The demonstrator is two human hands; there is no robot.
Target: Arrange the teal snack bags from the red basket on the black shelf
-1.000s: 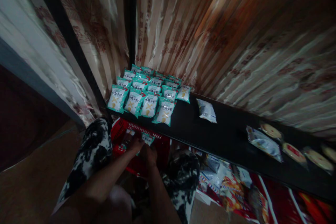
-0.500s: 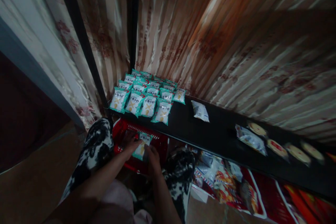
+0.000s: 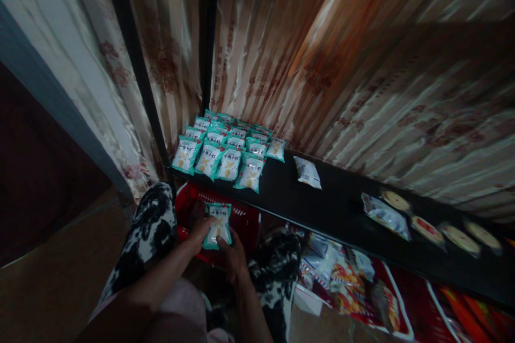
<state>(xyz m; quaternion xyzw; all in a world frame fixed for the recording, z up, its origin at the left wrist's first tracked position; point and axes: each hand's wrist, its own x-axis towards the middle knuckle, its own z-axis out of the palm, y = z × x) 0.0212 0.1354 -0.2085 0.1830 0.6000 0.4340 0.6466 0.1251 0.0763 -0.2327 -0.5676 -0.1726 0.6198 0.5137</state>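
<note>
A teal and white snack packet [image 3: 218,221] is held between both hands, front side up, above a red basket [image 3: 245,225]. My left hand [image 3: 199,233] grips its left edge with the thumb on top. My right hand [image 3: 233,251] pinches its lower right part, thumb on the front. Just beyond, rows of matching teal packets [image 3: 230,164] stand close together at the left end of a black shelf [image 3: 277,185].
Farther right on the shelf lie a silver-white packet [image 3: 307,172], another packet [image 3: 385,215] and several round items [image 3: 427,229]. Below sits a basket of mixed snack bags [image 3: 346,278]. Dark posts [image 3: 134,59] and pleated curtains [image 3: 273,48] stand behind.
The held packet has turned to sit more upright and flat to view. My right hand has shifted onto its lower front. The whole view has moved slightly.
</note>
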